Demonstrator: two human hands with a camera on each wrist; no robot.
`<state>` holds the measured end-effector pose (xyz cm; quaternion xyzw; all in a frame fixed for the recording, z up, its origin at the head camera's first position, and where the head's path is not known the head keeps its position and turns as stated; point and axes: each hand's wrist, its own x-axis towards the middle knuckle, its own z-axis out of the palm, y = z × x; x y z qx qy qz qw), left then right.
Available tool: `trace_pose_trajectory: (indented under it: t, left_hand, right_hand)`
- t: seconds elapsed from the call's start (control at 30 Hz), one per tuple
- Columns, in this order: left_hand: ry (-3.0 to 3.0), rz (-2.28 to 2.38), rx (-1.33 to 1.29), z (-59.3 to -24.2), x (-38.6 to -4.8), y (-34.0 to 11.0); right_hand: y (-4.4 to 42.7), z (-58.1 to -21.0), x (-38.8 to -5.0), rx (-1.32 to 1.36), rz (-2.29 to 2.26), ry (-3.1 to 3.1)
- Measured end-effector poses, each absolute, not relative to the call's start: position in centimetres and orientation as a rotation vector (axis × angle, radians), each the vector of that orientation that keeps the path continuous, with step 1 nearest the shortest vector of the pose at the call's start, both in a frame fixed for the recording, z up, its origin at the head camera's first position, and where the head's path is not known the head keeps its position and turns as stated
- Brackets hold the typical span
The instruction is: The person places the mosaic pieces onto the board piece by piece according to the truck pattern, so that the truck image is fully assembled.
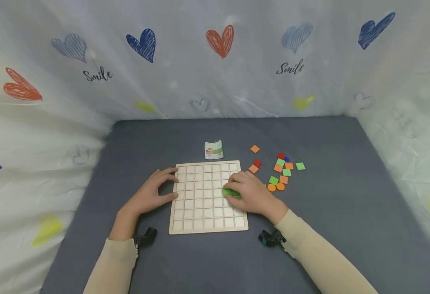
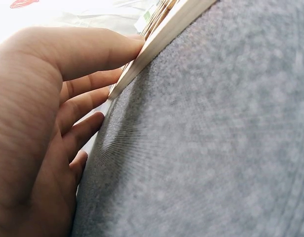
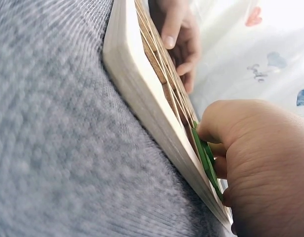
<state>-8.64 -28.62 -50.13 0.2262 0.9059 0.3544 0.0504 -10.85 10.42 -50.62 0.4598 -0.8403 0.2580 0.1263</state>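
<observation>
A square wooden grid board [image 1: 196, 213] lies flat on the dark grey table. My left hand [image 1: 149, 192] rests at its left edge, thumb and fingertips touching the rim with the fingers fairly straight. Over the right part of the grid, my right hand [image 1: 254, 193] pinches at a green square tile [image 1: 236, 193] with thumb and fingers. Another green tile [image 1: 226, 192] sits beside it, just left of the fingers. In the right wrist view the green tiles [image 3: 205, 157] show at the board's surface under the thumb, and the fingertips are partly hidden.
Right of the board lie loose orange squares [image 1: 283, 179], orange discs [image 1: 280, 186], light green squares [image 1: 301, 166], red pieces [image 1: 281, 156] and a blue piece [image 1: 287, 159]. A small printed pattern card [image 1: 213, 150] lies behind the board. A heart-printed curtain [image 1: 185, 81] surrounds the table.
</observation>
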Motion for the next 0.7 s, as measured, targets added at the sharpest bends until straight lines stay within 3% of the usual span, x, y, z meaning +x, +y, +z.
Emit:
trace_pose_trajectory:
  t: [0.7]
  left_hand:
    - [2.762, 1.070, 0.670, -49.91, -8.70, -28.59]
  right_hand:
    - [10.64, -50.61, -10.91, 1.341, 0.778, -2.470]
